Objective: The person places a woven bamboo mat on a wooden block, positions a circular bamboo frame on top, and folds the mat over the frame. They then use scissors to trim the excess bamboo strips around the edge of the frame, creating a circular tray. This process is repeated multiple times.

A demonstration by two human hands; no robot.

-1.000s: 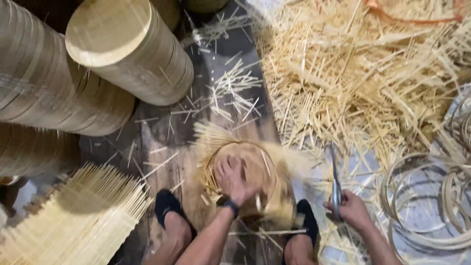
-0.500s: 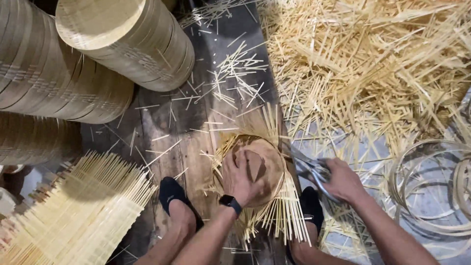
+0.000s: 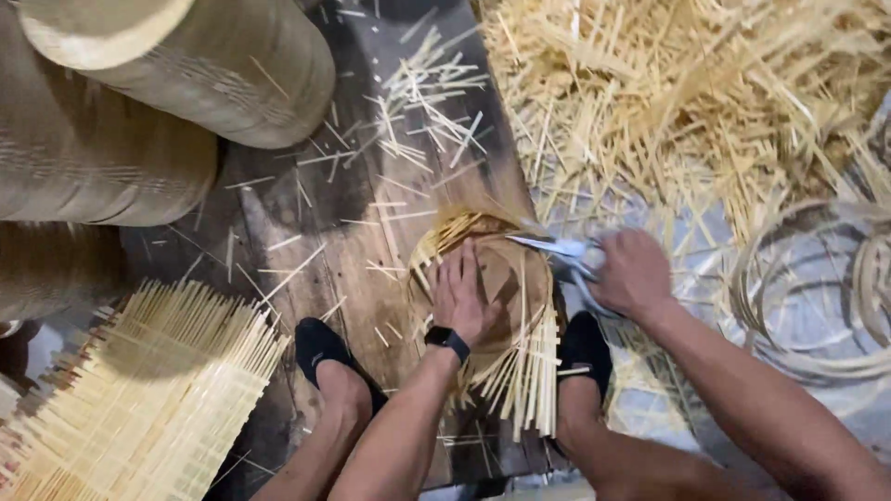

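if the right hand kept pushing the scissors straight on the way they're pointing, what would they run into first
Most likely the protruding bamboo strips at the upper rim of the round woven piece. The right hand aims the scissors leftward along that edge, above the left hand pressing the piece down. Depth is hard to judge.

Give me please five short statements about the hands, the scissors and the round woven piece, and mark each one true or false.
1. The left hand lies flat on the round woven piece. True.
2. The right hand holds a hammer. False: it holds scissors, their blades at the edge of the woven piece.
3. A dark watch sits on the left wrist. True.
4. The woven piece rests on a metal table. False: it lies on a dark wooden board between the person's feet.
5. Loose bamboo strips are heaped on the side of the right hand. True.
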